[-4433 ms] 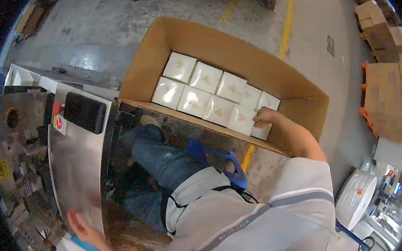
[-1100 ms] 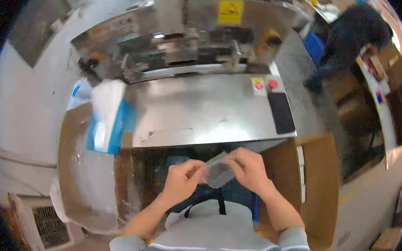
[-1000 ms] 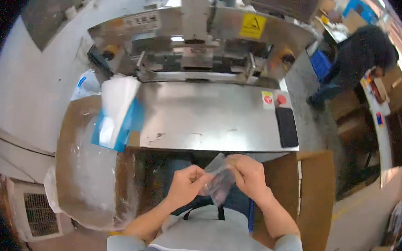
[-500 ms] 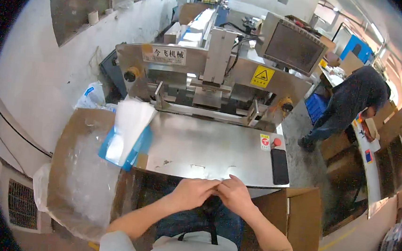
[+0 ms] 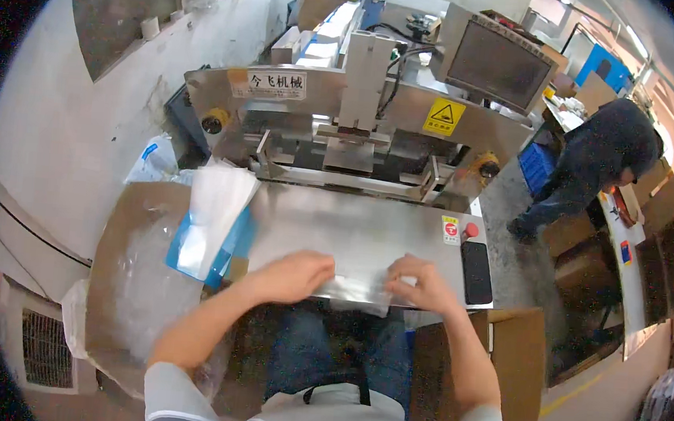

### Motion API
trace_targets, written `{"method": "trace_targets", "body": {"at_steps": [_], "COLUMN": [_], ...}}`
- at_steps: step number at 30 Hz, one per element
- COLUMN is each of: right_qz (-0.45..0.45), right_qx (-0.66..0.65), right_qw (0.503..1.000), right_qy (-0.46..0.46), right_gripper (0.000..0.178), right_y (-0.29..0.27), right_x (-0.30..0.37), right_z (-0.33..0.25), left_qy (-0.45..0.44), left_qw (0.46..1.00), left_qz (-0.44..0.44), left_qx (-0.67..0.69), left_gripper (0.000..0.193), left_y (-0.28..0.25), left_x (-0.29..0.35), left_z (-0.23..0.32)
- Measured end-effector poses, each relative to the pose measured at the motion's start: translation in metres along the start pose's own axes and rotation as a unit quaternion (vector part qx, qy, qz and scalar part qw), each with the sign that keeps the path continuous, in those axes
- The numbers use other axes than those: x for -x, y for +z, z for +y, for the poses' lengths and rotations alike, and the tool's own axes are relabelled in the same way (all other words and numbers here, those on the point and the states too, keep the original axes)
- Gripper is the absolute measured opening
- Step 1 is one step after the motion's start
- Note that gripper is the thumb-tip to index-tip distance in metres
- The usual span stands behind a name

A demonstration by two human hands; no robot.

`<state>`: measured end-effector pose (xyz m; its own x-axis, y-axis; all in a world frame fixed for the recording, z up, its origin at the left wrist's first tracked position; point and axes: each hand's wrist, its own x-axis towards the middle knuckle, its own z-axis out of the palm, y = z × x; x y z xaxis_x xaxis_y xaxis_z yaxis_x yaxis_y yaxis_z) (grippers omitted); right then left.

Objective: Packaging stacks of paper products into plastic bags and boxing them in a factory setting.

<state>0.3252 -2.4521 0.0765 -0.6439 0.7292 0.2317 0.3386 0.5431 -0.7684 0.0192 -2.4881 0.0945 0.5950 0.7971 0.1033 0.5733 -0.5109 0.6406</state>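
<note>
My left hand (image 5: 298, 275) and my right hand (image 5: 423, 282) are over the front edge of a steel machine table (image 5: 304, 224), a short gap apart. Between them a thin clear plastic sheet or bag (image 5: 358, 291) is stretched, its lower part hanging past the table edge; motion smears its outline. The left fingers are closed together at its left side. On its right side the right thumb and forefinger pinch it. To the left, a stack of white strips (image 5: 214, 217) lies on a blue plastic wrapper (image 5: 240, 238) at the table's corner.
A cardboard box of clear plastic (image 5: 138, 274) stands at the left, an open carton (image 5: 518, 375) at the right. The press head (image 5: 349, 152) is behind the table. A black phone (image 5: 476, 273) and red button (image 5: 471, 230) sit at the right. A person (image 5: 606, 156) bends over farther right.
My hands were together at the table's front edge. They have moved apart and forward over it, and the clear plastic now shows spread between them.
</note>
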Motion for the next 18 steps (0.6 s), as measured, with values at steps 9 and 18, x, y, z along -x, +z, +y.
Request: {"method": "trace_targets", "body": {"at_steps": [9, 18], "right_qz": [-0.025, 0.018], "right_qx": [0.173, 0.222], "right_qw": [0.98, 0.974], "right_qy": [0.096, 0.05], "right_gripper": [0.023, 0.026], "right_y": [-0.01, -0.019], "right_x": [-0.159, -0.249], "right_z": [0.092, 0.11], "left_qy": [-0.177, -0.141], "left_qw": [0.983, 0.98], "left_qz": [-0.043, 0.035], "left_qx": [0.008, 0.137], "left_gripper": [0.045, 0.055], "left_y": [-0.056, -0.088], "left_x": [-0.124, -0.179], "left_z": [-0.169, -0.296]}}
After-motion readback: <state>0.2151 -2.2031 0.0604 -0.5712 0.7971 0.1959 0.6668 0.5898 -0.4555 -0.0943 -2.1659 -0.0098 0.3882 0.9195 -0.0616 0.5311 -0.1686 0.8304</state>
